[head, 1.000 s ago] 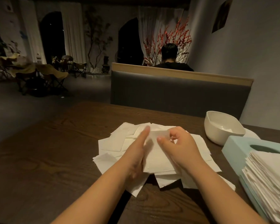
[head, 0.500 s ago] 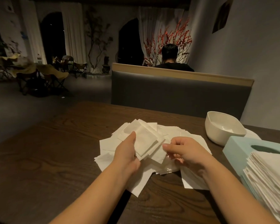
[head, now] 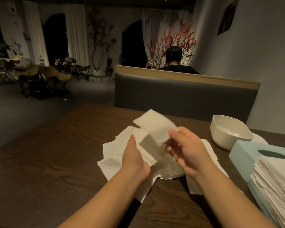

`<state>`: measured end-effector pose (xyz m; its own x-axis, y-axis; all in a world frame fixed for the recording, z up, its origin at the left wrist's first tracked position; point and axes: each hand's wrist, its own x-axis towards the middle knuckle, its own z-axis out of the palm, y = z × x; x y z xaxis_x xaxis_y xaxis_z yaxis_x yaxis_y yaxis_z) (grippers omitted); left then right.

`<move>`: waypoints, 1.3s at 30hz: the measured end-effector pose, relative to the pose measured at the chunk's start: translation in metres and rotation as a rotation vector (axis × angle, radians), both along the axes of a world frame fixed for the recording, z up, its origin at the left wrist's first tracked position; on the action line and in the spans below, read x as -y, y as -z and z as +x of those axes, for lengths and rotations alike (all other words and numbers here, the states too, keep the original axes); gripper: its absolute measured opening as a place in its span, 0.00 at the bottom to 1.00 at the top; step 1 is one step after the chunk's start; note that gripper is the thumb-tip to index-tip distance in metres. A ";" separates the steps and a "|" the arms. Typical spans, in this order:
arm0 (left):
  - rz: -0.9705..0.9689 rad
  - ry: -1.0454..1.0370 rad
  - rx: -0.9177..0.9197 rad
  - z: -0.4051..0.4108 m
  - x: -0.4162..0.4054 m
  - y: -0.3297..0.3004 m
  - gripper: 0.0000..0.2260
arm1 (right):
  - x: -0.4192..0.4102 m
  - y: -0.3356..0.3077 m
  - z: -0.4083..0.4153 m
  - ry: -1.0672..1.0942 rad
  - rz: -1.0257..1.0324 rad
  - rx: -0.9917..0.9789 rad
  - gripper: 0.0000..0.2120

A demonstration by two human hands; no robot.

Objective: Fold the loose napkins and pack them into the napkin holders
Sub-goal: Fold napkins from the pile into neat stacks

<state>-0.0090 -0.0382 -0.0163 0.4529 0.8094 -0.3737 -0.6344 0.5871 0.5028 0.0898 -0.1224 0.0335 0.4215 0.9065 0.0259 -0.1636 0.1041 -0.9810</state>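
**Squaring a small stack before it goes in the holder**

While I gather folded napkins [head: 155, 129] off the loose pile [head: 115, 148] at the middle of the bench [head: 39, 162], I judge the edges should be lined up first, so the stack slides in cleanly. My left hand [head: 135, 160] cups the stack from below, thumb along its near side. My right hand [head: 186, 150] pinches the top napkin's corner, wrist bent inward. The blue holder [head: 247, 150] sits at the bench's right edge.
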 end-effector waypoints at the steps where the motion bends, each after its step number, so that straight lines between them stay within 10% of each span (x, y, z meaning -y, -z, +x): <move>1: -0.001 0.009 0.014 0.001 0.000 0.001 0.26 | -0.006 0.006 -0.005 0.085 -0.083 0.228 0.10; 8: 0.085 0.030 -0.131 0.000 0.009 -0.006 0.12 | -0.015 0.022 -0.006 0.273 -0.206 0.616 0.14; 16: 0.108 0.075 -0.080 0.000 0.019 -0.006 0.09 | -0.004 0.015 0.012 0.124 -0.238 0.382 0.12; 20: 0.089 0.053 -0.034 0.002 0.032 -0.015 0.08 | 0.012 0.019 0.010 0.011 -0.237 0.000 0.31; 23: 0.121 0.112 -0.005 0.003 0.051 -0.019 0.06 | 0.028 0.017 0.007 -0.052 -0.194 -0.105 0.21; 39: 1.322 0.472 -0.807 -0.019 0.086 0.010 0.31 | 0.121 0.054 0.047 0.095 -0.155 0.606 0.23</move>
